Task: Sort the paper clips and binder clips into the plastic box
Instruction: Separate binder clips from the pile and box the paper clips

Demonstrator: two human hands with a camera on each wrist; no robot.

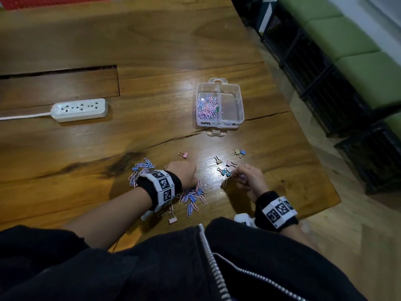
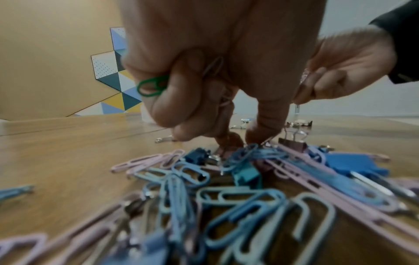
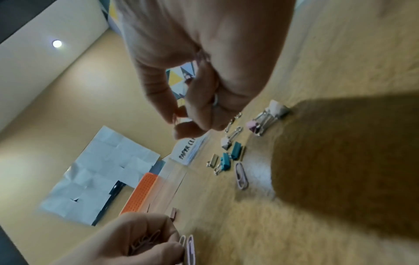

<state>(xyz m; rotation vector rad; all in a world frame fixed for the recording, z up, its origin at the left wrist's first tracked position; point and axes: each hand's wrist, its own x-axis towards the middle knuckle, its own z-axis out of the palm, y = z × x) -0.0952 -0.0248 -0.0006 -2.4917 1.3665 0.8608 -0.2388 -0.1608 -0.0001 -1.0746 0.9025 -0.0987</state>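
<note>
The clear plastic box (image 1: 219,123) stands on the wooden table beyond my hands; its left compartment holds pink and blue paper clips (image 1: 207,106), and its right compartment shows nothing inside. My left hand (image 1: 191,181) is curled over the mixed pile of clips (image 1: 192,199). It grips a bunch of paper clips, a green one (image 2: 150,87) sticking out, while a fingertip (image 2: 260,136) dips into the pile (image 2: 226,179). My right hand (image 1: 237,175) hovers beside several loose binder clips (image 1: 224,170) and grips pink paper clips (image 2: 303,84) in curled fingers (image 3: 197,125).
A white power strip (image 1: 79,109) with its cord lies at the left. More blue paper clips (image 1: 144,166) lie left of my left wrist. The table's edge (image 1: 321,161) runs close on the right, with black crates (image 1: 325,88) beyond it.
</note>
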